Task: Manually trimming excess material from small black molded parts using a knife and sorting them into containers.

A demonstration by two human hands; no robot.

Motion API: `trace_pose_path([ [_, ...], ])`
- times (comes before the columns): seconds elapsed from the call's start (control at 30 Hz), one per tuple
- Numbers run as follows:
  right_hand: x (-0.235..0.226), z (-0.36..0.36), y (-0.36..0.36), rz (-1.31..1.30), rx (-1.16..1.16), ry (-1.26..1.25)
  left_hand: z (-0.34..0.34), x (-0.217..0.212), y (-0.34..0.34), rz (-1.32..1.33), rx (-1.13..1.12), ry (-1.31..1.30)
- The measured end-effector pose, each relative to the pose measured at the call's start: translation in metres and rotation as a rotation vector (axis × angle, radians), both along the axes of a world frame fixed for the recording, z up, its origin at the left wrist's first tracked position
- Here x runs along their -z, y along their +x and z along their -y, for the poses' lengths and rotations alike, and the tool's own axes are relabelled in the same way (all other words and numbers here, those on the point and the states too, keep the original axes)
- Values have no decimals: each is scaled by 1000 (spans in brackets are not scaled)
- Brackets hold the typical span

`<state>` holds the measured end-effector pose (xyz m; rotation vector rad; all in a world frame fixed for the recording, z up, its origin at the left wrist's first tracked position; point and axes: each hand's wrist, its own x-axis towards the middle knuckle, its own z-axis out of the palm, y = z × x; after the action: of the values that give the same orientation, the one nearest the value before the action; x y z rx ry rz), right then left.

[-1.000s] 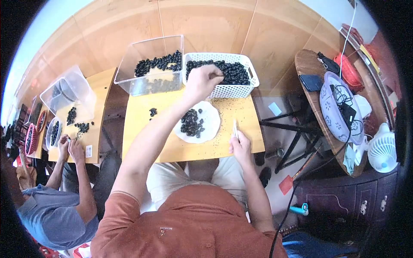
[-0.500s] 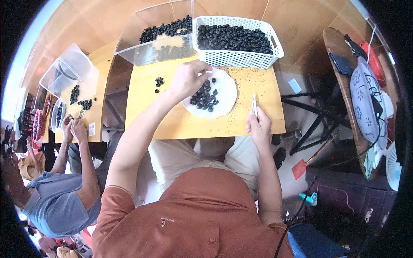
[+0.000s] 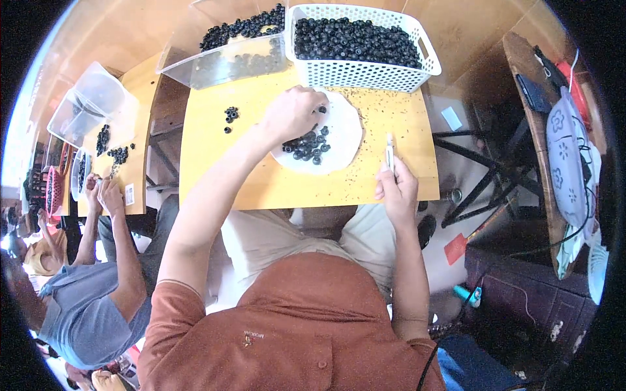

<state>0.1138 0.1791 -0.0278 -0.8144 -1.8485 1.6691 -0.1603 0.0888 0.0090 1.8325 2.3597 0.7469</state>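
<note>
My left hand (image 3: 295, 112) is closed, its fingertips pinching at a small black round part (image 3: 322, 109) with a hole, over a white plate (image 3: 347, 140). Several more such black parts (image 3: 306, 148) lie loosely on the plate below the wrist. In my right hand (image 3: 398, 185), closed near the table's front edge, a slim silver-coloured tool (image 3: 390, 153) points upward and away from me; whether it is a knife or tweezers is not clear. The left palm and most of its fingers are turned out of view.
A white perforated basket (image 3: 365, 73) full of black parts stands at the back, beside a clear plastic bin (image 3: 238, 64) with more. A small cluster (image 3: 230, 115) lies left on the yellow table (image 3: 228, 176), dark crumbs at right. At left a co-worker's hands (image 3: 104, 190) work over another table.
My left hand has lowered slightly, its fingertips now at a black part near the plate's upper middle. The right hand keeps its tool. The whole view has shifted a little.
</note>
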Motion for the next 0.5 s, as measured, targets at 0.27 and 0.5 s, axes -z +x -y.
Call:
trace_pose_path([
  [0.27, -1, -1, 1, 15, 10, -12, -10, -8, 3, -69, 10, -190],
  [0.5, -1, -1, 1, 27, 7, -33, 3, -13, 8, 403, 16, 105],
])
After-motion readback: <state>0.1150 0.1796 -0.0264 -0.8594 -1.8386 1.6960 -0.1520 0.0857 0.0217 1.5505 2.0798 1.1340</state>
